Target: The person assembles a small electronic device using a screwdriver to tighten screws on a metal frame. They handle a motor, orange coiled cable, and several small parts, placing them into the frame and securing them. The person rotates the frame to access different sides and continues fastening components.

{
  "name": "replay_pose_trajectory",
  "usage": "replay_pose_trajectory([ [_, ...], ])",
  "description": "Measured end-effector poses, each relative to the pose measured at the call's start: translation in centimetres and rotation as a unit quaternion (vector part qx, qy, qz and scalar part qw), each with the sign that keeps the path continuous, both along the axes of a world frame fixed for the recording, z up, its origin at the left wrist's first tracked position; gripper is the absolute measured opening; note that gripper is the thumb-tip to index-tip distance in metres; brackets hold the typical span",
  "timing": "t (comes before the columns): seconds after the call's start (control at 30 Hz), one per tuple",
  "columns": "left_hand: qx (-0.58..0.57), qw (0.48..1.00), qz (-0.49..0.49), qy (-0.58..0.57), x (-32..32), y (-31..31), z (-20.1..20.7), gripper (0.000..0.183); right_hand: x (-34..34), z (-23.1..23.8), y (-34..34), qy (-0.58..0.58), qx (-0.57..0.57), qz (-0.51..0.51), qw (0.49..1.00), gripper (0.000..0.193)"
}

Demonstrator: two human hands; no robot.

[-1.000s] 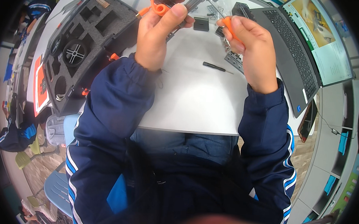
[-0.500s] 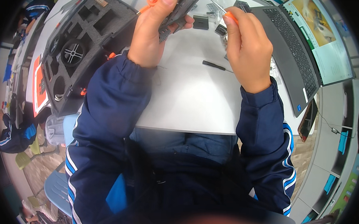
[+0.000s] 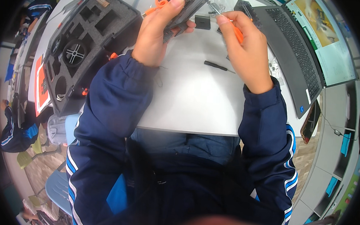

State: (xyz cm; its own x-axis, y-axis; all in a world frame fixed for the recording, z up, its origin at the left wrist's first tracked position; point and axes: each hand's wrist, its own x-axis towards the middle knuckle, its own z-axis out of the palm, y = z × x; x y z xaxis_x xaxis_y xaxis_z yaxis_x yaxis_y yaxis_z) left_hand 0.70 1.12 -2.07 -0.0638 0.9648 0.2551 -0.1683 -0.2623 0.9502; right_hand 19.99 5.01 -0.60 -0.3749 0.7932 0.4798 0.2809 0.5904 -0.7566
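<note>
My left hand [image 3: 155, 36] is closed around a black frame-like part [image 3: 190, 10], holding it tilted above the far side of the table. An orange cable [image 3: 156, 4] loops out beside the thumb. In my right hand [image 3: 248, 49] is a screwdriver with an orange handle [image 3: 238, 33]; its thin metal shaft points up and left, toward the black part. The shaft's tip is too small to tell whether it touches. A second, black-handled screwdriver [image 3: 216, 66] lies on the table below, between my hands.
An opened black case [image 3: 114, 42] with grey foam and a wheel [image 3: 74, 54] stands at left. A laptop [image 3: 291, 53] is at right, with a phone [image 3: 310, 121] by the table edge. A small black square piece [image 3: 202, 22] and clear bags lie at the back.
My right hand has turned, so more of the orange handle shows and the screwdriver tilts differently. The left hand and black part have shifted slightly right.
</note>
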Motion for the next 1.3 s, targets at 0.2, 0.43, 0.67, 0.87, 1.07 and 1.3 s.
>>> replay_pose_trajectory([
  [0.2, -0.007, 0.997, 0.037, -0.072, 0.9, -0.3, 0.3, 0.058, -0.2, 0.2, -1.0, -0.163, 0.249, -0.135, 0.945, 0.018],
  [0.43, -0.014, 0.988, 0.001, -0.153, 1.4, -0.6, 0.9, 0.055, 0.3, 1.4, -1.7, -0.031, 0.056, -0.055, 0.996, 0.015],
  [0.67, 0.060, 0.985, -0.037, -0.156, 0.9, -0.1, 0.2, 0.062, 0.2, 0.9, -1.4, -0.088, 0.282, -0.113, 0.949, 0.011],
  [0.87, 0.101, 0.976, -0.068, -0.181, 0.6, -0.2, -0.1, 0.063, -0.1, 1.2, -1.8, -0.059, 0.255, -0.101, 0.960, 0.015],
  [1.07, 0.117, 0.985, 0.033, -0.119, 0.2, 0.3, -0.7, 0.062, 2.1, 4.2, -0.8, 0.224, -0.510, 0.319, 0.767, 0.052],
  [1.3, 0.132, 0.988, -0.040, -0.062, -0.4, 0.3, -0.5, 0.063, 0.4, 0.7, -1.4, -0.065, 0.101, -0.018, 0.993, 0.027],
])
